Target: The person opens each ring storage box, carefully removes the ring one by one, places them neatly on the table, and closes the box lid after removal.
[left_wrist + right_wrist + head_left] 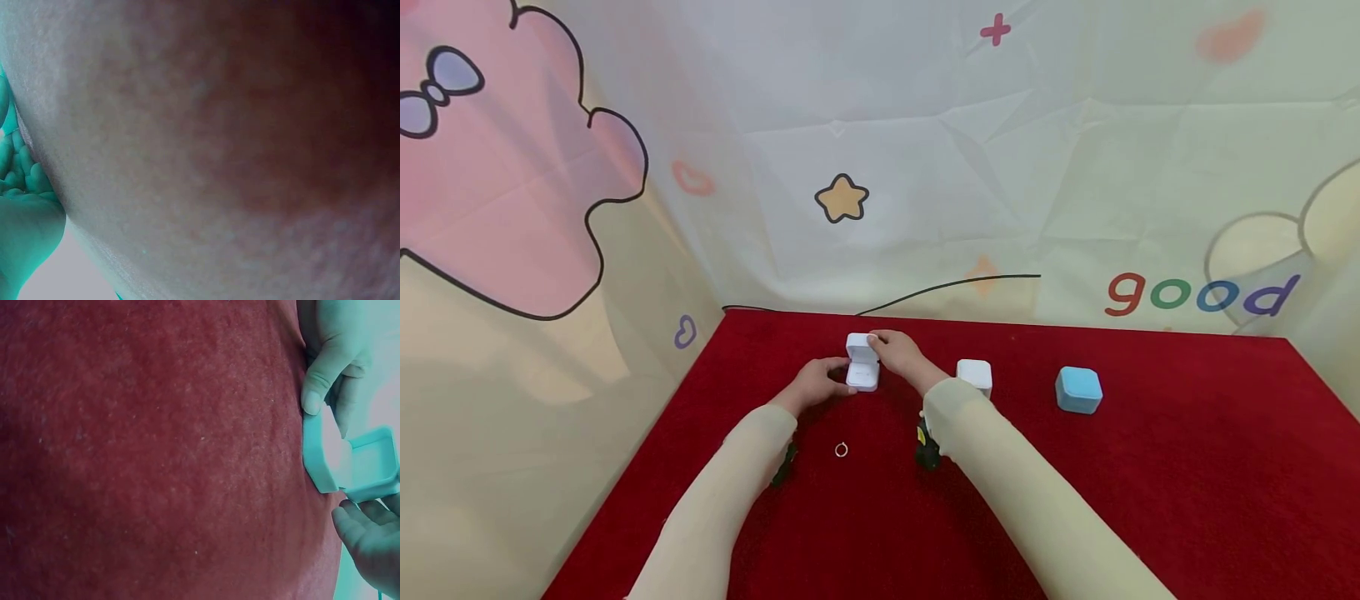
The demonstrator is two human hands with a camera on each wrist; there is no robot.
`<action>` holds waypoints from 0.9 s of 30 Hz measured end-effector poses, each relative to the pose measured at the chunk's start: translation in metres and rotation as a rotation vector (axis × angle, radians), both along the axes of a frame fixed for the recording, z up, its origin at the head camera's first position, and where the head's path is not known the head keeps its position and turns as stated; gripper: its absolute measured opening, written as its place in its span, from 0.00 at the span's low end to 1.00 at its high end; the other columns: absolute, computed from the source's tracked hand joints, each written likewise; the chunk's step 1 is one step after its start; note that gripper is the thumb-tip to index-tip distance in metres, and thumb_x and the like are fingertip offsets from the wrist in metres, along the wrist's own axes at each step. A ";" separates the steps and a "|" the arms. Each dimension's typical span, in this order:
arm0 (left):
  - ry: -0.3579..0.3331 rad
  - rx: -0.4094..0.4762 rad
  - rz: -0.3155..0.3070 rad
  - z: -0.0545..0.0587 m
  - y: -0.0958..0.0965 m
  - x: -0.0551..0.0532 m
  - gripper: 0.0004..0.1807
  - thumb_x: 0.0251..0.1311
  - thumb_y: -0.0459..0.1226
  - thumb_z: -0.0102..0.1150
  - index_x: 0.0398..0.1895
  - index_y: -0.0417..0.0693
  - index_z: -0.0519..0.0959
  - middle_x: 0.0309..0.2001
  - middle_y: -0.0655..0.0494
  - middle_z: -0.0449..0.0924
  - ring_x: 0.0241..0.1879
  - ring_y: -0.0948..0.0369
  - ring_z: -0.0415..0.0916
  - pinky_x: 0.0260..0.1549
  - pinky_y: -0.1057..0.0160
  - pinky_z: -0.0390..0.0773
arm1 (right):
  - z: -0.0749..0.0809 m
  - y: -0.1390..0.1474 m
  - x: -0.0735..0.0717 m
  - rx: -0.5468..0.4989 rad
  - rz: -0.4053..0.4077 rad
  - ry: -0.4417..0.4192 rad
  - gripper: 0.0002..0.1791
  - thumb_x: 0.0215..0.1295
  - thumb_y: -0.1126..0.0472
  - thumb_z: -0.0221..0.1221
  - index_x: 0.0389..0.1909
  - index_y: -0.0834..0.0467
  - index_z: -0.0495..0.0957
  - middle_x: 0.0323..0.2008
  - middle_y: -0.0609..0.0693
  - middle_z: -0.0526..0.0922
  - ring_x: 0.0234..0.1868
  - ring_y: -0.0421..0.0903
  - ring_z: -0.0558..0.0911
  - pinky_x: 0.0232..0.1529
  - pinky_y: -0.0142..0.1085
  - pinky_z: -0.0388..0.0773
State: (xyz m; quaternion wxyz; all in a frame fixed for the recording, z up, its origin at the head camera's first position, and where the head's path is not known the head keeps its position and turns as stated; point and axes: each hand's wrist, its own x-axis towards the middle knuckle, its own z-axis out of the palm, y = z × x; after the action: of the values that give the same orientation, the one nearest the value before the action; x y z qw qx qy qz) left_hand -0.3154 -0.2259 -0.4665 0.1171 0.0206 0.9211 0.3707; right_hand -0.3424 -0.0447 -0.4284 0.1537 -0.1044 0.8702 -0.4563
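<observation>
A small white ring box (862,379) stands on the red cloth with its lid raised, its pale padded inside facing me. My left hand (814,383) grips the base from the left, thumb at the front corner and fingers behind. On the right, my right hand (898,353) holds the raised lid by its upper edge. The right wrist view shows the opened ring box (320,453) tinted teal, the left thumb on its base and the right hand (375,550) at the lid. A thin ring (841,450) lies on the cloth nearer to me. The left wrist view is mostly a blurred close surface.
To the right of the right hand sits a closed white box (973,373), partly behind the sleeve. Farther right is a closed light-blue box (1078,389). A printed curtain (910,167) hangs behind the red cloth (1187,433). A dark object (928,450) shows beside the right sleeve.
</observation>
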 end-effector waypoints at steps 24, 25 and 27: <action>-0.012 0.017 0.011 -0.001 -0.001 0.000 0.34 0.64 0.35 0.67 0.73 0.40 0.70 0.72 0.40 0.72 0.70 0.45 0.69 0.73 0.46 0.68 | -0.011 -0.002 0.000 -0.105 0.010 -0.125 0.31 0.83 0.51 0.44 0.77 0.65 0.59 0.73 0.63 0.69 0.66 0.55 0.73 0.72 0.48 0.73; -0.013 0.017 0.008 -0.001 -0.001 0.000 0.34 0.65 0.35 0.67 0.73 0.40 0.70 0.72 0.40 0.71 0.71 0.46 0.69 0.73 0.47 0.68 | -0.011 -0.003 0.000 -0.112 0.008 -0.127 0.31 0.83 0.51 0.44 0.77 0.65 0.59 0.73 0.63 0.69 0.67 0.55 0.73 0.73 0.48 0.72; -0.013 0.013 0.003 0.000 -0.001 -0.001 0.34 0.65 0.36 0.67 0.74 0.40 0.69 0.73 0.40 0.71 0.71 0.45 0.68 0.74 0.47 0.68 | -0.011 -0.003 0.001 -0.128 0.004 -0.128 0.30 0.83 0.52 0.44 0.77 0.65 0.59 0.73 0.63 0.69 0.67 0.56 0.73 0.73 0.49 0.72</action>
State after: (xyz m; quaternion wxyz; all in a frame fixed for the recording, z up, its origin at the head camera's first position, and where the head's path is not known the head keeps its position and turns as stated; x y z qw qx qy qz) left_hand -0.3160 -0.2267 -0.4669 0.1223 0.0176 0.9180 0.3769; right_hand -0.3410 -0.0477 -0.4393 0.2030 -0.0862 0.8274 -0.5164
